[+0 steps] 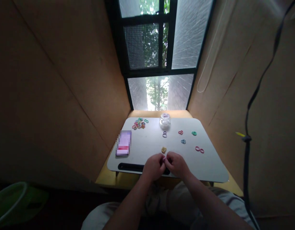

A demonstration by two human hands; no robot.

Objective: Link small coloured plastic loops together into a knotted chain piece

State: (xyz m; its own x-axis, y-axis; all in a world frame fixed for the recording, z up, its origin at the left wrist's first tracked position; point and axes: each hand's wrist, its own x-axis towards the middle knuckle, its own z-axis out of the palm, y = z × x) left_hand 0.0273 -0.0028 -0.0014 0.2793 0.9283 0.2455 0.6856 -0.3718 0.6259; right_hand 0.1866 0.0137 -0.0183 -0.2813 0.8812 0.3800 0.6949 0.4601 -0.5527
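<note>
Near the front edge of the white lap table, my left hand and my right hand meet, fingers closed in a pinch. A small pink hair tie shows between the fingertips, mostly hidden by them. Just beyond lies a yellow hair tie bundle. Farther out are a purple hair tie, a red one, a blue one and a green one. A pink hair tie twisted like a figure eight lies to the right.
A pile of mixed-colour hair ties sits at the back left. A clear jar stands at the back middle. To the left lies a phone; a dark slot runs along the front. A black strap hangs at the right.
</note>
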